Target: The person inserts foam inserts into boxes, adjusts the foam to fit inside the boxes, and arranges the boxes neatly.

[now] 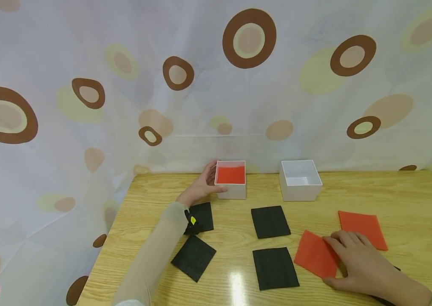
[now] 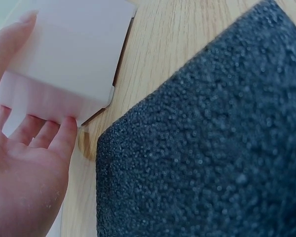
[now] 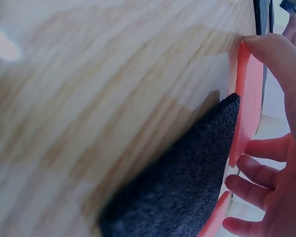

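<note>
In the head view my left hand [image 1: 200,187] holds a white open-topped box [image 1: 231,191], thumb on its front and fingers round the left side and back. A red square [image 1: 231,174] lies inside that box. My right hand [image 1: 365,263] grips a red foam square [image 1: 313,253] at the right of the table, thumb at one edge and index finger at another. In the right wrist view the same red foam square [image 3: 249,94] stands edge-on between thumb and fingers. A black foam square [image 3: 177,182] lies close to it, mostly hidden under the right arm in the head view.
A second white box [image 1: 301,191] stands at the back, right of the held one. Another red square [image 1: 363,229] lies beyond my right hand. Several black squares lie about, including one [image 1: 271,222] mid-table and one [image 1: 194,258] beside the left forearm. A patterned curtain [image 1: 200,106] hangs behind.
</note>
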Tool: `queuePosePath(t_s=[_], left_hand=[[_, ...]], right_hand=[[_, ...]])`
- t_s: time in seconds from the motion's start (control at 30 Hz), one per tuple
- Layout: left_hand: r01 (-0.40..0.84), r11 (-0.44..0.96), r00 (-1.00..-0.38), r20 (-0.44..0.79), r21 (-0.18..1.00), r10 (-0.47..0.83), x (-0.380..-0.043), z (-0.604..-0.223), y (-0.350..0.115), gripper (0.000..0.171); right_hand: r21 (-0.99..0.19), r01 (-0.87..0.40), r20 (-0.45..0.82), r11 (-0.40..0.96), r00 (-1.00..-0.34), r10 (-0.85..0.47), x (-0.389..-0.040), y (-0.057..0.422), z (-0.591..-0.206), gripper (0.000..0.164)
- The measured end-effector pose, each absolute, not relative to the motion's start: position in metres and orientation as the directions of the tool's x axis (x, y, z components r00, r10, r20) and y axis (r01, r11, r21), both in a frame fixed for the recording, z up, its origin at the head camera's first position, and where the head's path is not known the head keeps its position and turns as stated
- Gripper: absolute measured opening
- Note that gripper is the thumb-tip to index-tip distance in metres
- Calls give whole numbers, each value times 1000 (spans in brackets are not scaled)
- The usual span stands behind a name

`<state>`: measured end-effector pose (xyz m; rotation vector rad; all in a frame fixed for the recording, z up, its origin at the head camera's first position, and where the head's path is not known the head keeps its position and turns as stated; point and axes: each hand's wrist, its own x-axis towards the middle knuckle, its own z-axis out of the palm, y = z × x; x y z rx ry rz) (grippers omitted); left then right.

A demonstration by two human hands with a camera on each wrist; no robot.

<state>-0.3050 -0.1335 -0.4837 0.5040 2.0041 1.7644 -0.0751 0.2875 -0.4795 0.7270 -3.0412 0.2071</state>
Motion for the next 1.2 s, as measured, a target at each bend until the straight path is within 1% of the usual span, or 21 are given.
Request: queuePosePath(t_s=[0.27,0.5,0.67,0.9,1.2], left_hand=[[-7,127,-842,-74,992,534,-305,-484,-135,103],[-5,122,-838,-71,993,541,-305,-486,-135,103],[-6,117,-837,-69,993,543,-306,-487,-135,102],[2,126,-838,-67,992,542,-307,-488,-135,104],[-4,128,-840,-73,992,537,-307,-486,-135,105]], right_hand=[[-85,-501,83,861,-865,-495,-75,291,-480,92],[-146,-513,95,846,-858,-504,-77,294,-476,90],[-166,-529,110,832,-848,-518,-81,294,-472,87],[-203,-533,117,821,-846,-520,-88,297,-470,88],[-180,-579,184,795,-814,-551,-98,296,-461,85]])
